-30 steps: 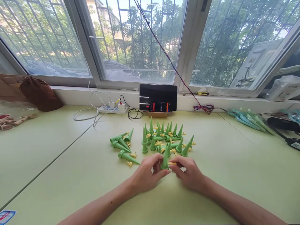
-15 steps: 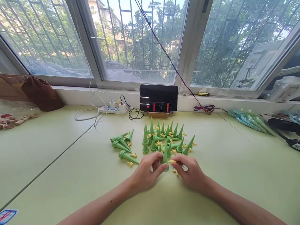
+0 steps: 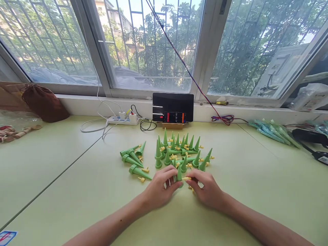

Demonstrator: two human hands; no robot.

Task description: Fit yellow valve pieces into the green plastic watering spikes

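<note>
Basically, the green cone is at the near middle of the table, tip up in the left hand. That hand is half curled, thumb across the front low down and fingers round the far left side, which probably steadies it and leaves the right side free. Can't tell if the base touches the table.

The right hand is nearly closed, thumb and index pinching a yellow valve by its fat end. I'd guess that's so the thin end can point left, right at the cone's side. Whether it's actually in a hole, I can't tell. Another yellow bit lies just under those fingers.

Just beyond is the main bunch of cones, mostly upright, some on their sides, yellow valves poking out among them. Standing on the wide ends seems the steady way to park them. A smaller pile lies flat to the left, with loose valves beside it, all within easy reach, I'd say.

Far side, a phone sits in front of a tablet, screen facing the hands, presumably for glancing at. Power strip is left of that.
</note>
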